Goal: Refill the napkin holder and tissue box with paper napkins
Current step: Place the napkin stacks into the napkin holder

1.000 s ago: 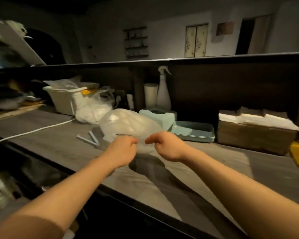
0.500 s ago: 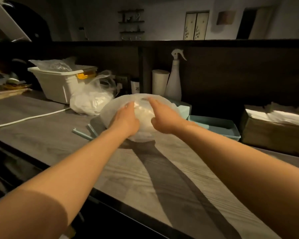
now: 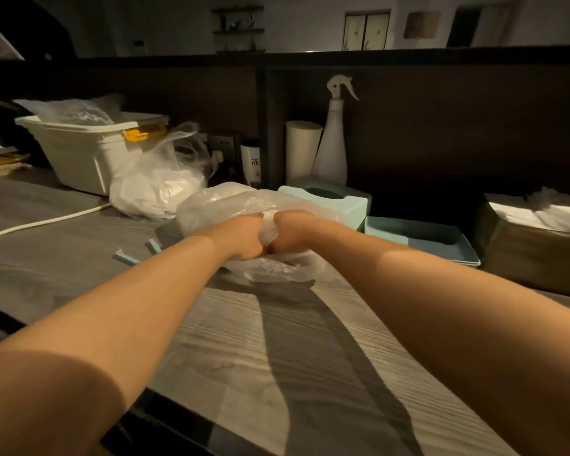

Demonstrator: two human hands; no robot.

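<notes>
While the napkin bag (image 3: 244, 205) lay on the counter (image 3: 277, 357), left hand (image 3: 241, 238) and right hand (image 3: 293, 233) clenched its plastic, knuckles together.

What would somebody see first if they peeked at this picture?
First, two bare arms reaching over the grey wooden counter, with the left hand and right hand side by side gripping a clear plastic bag of white napkins. Right behind it sits a light teal tissue box, and a white spray bottle stands by the dark back wall.
</notes>
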